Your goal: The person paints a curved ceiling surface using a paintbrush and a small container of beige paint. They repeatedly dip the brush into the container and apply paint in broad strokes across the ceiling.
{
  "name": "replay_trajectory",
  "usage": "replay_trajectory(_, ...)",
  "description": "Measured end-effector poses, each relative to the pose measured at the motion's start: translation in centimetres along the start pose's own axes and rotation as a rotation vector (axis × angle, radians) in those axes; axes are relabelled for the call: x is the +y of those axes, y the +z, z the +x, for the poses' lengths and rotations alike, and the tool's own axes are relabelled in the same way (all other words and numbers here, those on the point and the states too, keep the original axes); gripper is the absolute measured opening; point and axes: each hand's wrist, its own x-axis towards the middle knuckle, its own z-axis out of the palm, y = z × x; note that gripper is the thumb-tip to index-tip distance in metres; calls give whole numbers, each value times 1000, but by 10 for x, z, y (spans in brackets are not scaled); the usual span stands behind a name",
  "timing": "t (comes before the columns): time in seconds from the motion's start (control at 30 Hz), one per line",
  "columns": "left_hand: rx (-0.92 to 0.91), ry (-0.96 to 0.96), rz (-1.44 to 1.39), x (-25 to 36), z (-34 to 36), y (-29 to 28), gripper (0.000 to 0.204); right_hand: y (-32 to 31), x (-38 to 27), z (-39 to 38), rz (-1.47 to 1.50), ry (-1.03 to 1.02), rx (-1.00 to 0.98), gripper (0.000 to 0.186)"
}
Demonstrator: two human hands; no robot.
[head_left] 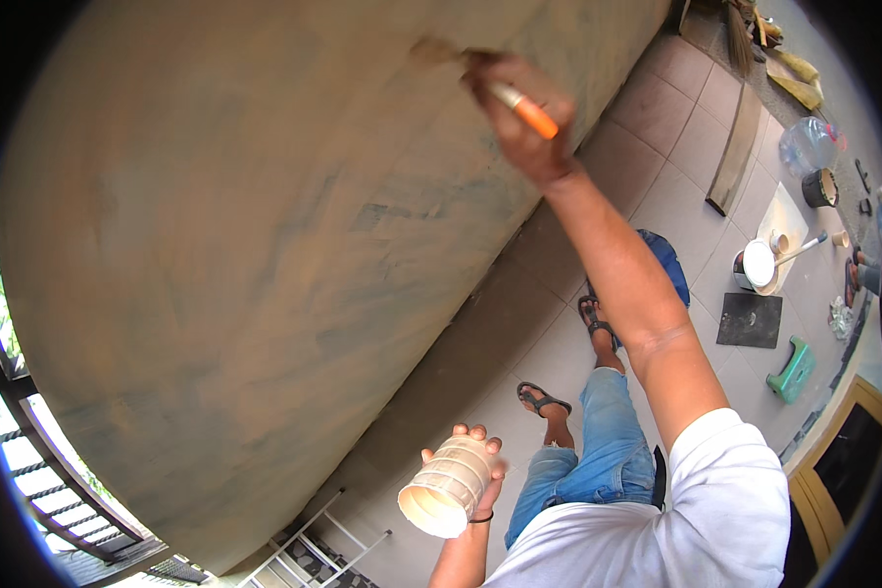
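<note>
My right hand point(527, 118), somewhat blurred, is raised against the wall and closed round a paintbrush point(529, 111) with an orange and pale handle. The bristles meet the wall point(235, 216), which carries uneven brown and grey-green streaks. Lower down, my left hand point(488, 470) wraps round a ribbed, off-white plastic cup point(446, 487). Its mouth tilts toward the lower left, showing a cream-coloured inside. How full the cup is, I cannot tell.
On the tiled floor point(676, 211) to the right are a wooden plank point(737, 152), a white-topped bucket point(756, 265), a dark pot point(820, 187), a clear plastic jug point(808, 145), a black mat point(750, 320) and a green stool point(792, 370). A metal ladder point(318, 544) stands below the wall.
</note>
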Motion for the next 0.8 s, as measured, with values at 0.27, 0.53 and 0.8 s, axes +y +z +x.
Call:
replay_trajectory(0.27,12,-8,-62,6,-10,-11,63,44,-87,-27,404,126,-13,26)
replay_trajectory(0.53,-5,11,-57,31,-22,-44,62,46,-136,-49,782,88,-227,17)
replay_trajectory(0.8,-5,54,-111,31,-30,-70,62,46,-2,-10,373,509,211,10)
